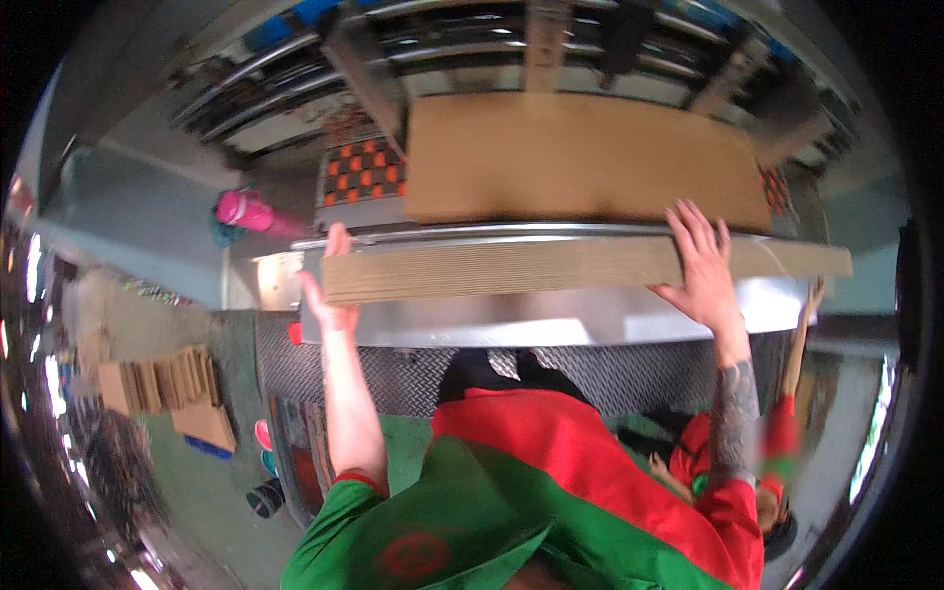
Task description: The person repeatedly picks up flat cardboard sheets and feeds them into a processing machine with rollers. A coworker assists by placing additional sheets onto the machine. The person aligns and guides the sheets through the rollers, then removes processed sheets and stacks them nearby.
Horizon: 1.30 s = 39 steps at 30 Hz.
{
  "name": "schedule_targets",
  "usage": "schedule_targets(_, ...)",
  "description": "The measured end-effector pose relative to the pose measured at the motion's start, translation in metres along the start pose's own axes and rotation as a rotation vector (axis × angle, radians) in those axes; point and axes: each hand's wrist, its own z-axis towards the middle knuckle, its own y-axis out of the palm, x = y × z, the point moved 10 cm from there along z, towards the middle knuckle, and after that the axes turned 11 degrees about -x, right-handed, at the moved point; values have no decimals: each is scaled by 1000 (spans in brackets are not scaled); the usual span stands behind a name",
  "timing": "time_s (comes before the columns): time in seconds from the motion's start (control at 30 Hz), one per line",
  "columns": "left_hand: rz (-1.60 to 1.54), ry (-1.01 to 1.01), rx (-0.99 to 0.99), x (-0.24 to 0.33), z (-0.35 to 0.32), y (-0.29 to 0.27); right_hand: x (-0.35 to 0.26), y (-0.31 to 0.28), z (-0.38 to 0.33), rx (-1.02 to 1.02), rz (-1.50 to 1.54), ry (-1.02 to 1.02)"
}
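Note:
A long stack of corrugated cardboard sheets [511, 267] shows its layered edges and lies across the metal table [551, 320] in front of me. At the stack's left end is my left hand [334, 290], fingers stretched and thumb apart, its palm against the end. My right hand [700, 265] rests on the stack right of its middle, fingers extended and slightly spread. Just beyond the stack, a brown cardboard sheet [590, 162] lies flat at the machine. A co-worker's hand [814, 300] reaches to the stack's right end.
Machine rollers and bars [531, 49] span the far side, by an orange-dotted panel [364, 172]. A pink bottle [246, 209] stands at the left. Cardboard pieces [162, 383] sit on the floor at lower left. The co-worker [713, 447] is low at my right. Below the table runs a tread plate [393, 379].

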Motion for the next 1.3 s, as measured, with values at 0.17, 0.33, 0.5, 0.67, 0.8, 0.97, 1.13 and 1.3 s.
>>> schedule_targets(0.17, 88, -31, 16, 0, 18, 4, 6, 2, 25, -126, 10, 37)
schedule_targets(0.33, -92, 13, -132, -2, 22, 13, 20, 9, 39, -238, -42, 124)
schedule_targets(0.5, 44, -30, -38, -19, 27, 10, 18, 5, 48, -199, -24, 115)
schedule_targets(0.67, 49, -8, -62, -11, 34, -3, 14, 4, 49, -152, -42, 99)
schedule_targets(0.8, 102, 27, -159, -13, 48, 12, 19, 6, 48, -168, -15, 153)
schedule_targets(0.97, 139, 45, -149, -10, 43, 13, 15, 6, 42, -160, -19, 153)
schedule_targets(1.13, 16, 98, -187, 6, 56, 6, 17, 9, 38, -140, -57, 150)
schedule_targets(1.3, 41, 158, -117, 20, 66, 7, 20, 12, 34, -129, -37, 138)
